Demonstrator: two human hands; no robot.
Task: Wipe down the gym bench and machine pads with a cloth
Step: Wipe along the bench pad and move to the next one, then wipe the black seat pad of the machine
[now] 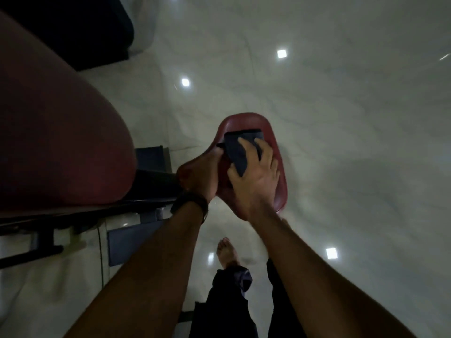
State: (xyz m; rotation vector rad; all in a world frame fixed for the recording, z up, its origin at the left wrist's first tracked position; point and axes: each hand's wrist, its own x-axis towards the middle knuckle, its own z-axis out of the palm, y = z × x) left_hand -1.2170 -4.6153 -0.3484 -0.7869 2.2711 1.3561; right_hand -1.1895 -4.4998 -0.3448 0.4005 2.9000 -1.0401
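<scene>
A small red seat pad stands at the centre of the view. A folded dark cloth lies on it. My right hand presses the cloth flat against the pad with spread fingers. My left hand grips the pad's left edge; its fingers wrap round the rim and are partly hidden. A large red bench pad fills the left side on a black frame.
Glossy pale marble floor spreads to the right and beyond, with ceiling lights mirrored in it. My bare foot and dark trousers are below. A black machine part sits at the top left, a grey base plate under the bench.
</scene>
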